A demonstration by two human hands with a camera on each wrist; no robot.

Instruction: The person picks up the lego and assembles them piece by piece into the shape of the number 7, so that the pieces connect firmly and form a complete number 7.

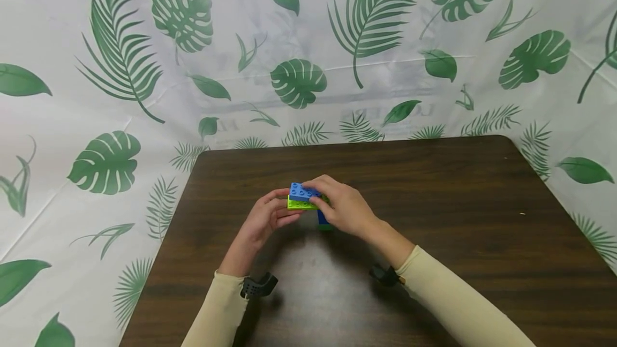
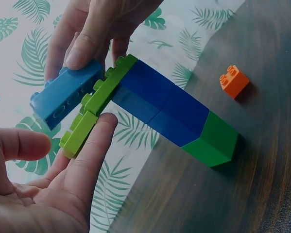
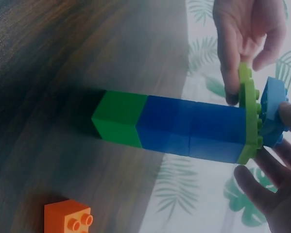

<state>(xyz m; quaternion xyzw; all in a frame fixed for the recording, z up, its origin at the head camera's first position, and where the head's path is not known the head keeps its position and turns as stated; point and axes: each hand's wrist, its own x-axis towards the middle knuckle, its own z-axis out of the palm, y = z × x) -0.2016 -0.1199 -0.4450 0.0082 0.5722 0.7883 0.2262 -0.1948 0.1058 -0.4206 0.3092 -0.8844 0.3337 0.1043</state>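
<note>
A light blue toy brick [image 1: 298, 192] is pinched between the thumb and fingers of my right hand [image 1: 351, 205]. It is tilted just above a lime green plate [image 2: 100, 91] with studs on top. This plate caps an upright tower of two dark blue bricks [image 2: 160, 99] over a green brick [image 2: 214, 141], which stands on the table. The plate sticks out leftward past the tower. Under that overhang, my left hand [image 1: 262, 219] touches the plate with extended fingers [image 2: 89, 160], while its thumb is apart from the bricks.
A small orange brick [image 2: 235, 81] rests on the dark wooden table [image 1: 434, 202] near the tower; my right hand hides it in the head view. Behind the table hangs a white sheet [image 1: 231, 25] printed with green leaves.
</note>
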